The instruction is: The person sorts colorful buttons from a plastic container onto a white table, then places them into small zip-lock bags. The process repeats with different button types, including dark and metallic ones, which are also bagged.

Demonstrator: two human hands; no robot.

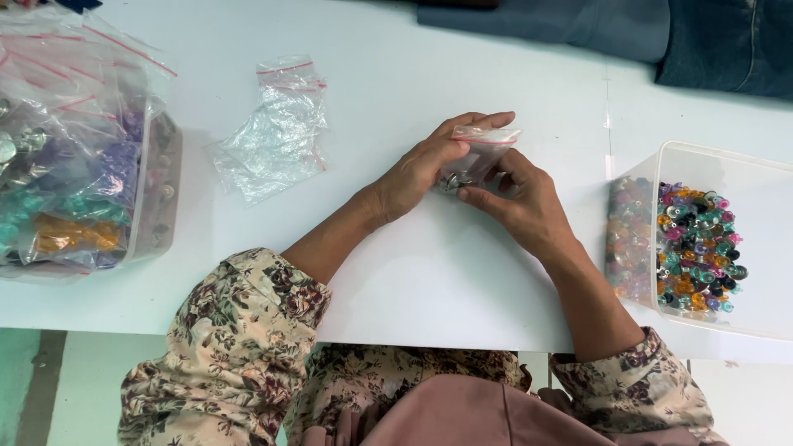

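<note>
Small clear zip bag (479,153) with a red seal strip sits between both hands above the middle of the white table (413,272). From the head camera, the left hand (425,165) comes in from the lower left with the forearm bare below a rolled floral sleeve (239,330); its fingers stretch along the top edge of the bag and its thumb presses the side, so it is closed on the bag. The right hand (529,202) comes in from the lower right, knuckles up, with thumb and forefinger pinching the bag's lower part, also closed on it. The bag is crumpled and see-through, and a few dark and silvery small pieces show at its bottom; what they are is too small to tell.

A loose pile of empty clear zip bags (277,132) lies to the left of the hands, well apart. At the far left a clear tub (161,198) holds filled bags of coloured pieces. At the right a second clear box (743,198) holds loose multicoloured small pieces (698,248).
</note>
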